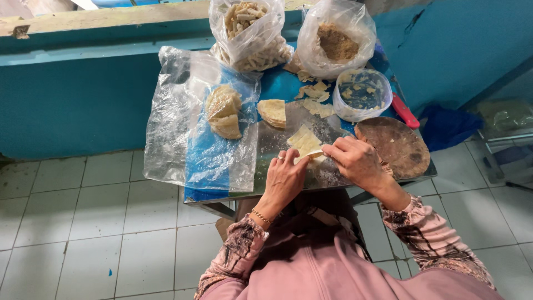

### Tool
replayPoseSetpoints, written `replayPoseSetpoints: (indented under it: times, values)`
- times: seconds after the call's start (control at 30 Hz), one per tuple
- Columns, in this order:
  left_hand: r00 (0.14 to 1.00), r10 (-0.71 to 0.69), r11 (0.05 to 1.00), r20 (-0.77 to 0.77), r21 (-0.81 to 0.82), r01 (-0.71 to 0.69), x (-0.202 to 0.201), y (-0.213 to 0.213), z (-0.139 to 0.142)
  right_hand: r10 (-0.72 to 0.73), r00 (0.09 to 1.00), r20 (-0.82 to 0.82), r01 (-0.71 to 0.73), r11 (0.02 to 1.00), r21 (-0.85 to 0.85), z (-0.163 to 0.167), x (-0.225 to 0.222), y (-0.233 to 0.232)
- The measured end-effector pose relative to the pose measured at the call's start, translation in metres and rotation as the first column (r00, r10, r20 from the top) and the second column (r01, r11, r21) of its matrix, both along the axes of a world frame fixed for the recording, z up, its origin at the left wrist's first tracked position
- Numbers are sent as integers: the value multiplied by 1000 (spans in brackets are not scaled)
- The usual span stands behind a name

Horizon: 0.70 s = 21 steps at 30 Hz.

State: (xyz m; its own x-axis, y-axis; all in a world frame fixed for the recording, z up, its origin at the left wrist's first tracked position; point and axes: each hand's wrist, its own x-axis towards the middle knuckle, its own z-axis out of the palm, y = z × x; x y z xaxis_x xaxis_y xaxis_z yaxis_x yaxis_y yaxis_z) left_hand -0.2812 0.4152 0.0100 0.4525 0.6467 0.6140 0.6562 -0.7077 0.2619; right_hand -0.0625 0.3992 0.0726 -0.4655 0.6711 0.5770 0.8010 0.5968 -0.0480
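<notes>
Pale dough sheet is apparently mid-fold, pinched by left hand and right hand fingertips; sealing next needs steady pressure, with the stack at eleven o'clock.

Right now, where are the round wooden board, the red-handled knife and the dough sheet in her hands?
wooden board point(395, 145), head view, board's centre.
red-handled knife point(405, 111), head view, on the handle.
dough sheet point(303, 140), head view, its flat middle.
</notes>
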Motion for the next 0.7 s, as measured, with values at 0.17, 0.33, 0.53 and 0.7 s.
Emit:
replayPoseSetpoints:
  times: [0.17, 0.33, 0.53, 0.7]
  values:
    - [983, -55, 994, 175, -80, 70, -11, -10, 3, -19, 994, 108, 14, 999, 46, 14, 2, -6]
    - [970, 7, 991, 243, -129, 25, -16, -18, 8, -92, 992, -84, 99, 992, 82, 30, 34, 25]
    - [953, 43, 984, 301, -180, 12, -14, -23, 14, -382, 914, -136, 404, 880, 249, 34, 104, 195]
    - [926, 26, 979, 377, -196, 53, -18, -25, 18, -570, 802, 177, 580, 815, -3, 0, 110, 295]
